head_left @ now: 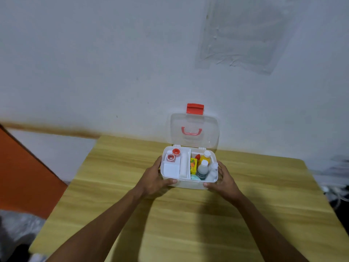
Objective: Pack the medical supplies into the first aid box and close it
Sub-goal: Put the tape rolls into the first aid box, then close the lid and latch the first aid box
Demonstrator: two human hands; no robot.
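Pale wall fills the background, with a crinkled plastic sheet taped flat to it at upper right. An orange panel stands at the left. Below is a light wood-grain worktop, and my box sits at its far edge, close to the wall.

No writing can be read anywhere. The white bottle has a dark label and the carton has orange and green print, but both are too blurred to make out.

The box is white and slightly see-through, with rounded corners. Its clear lid stands open, upright against the wall, with a red latch on its top edge and a red handle showing through it.

On the left side lies a white tray with two red-and-white tape rolls at the back and a flat white pad in front. On the right side the yellow carton stands by the divider, with a red-capped item behind it. A yellow bottle with a white cap is at the back, the white bottle is in front of it, and a clear bottle is against the right wall. A teal packet shows low at the front.

My left hand grips the left front corner, thumb on the front wall. My right hand grips the right front corner the same way.
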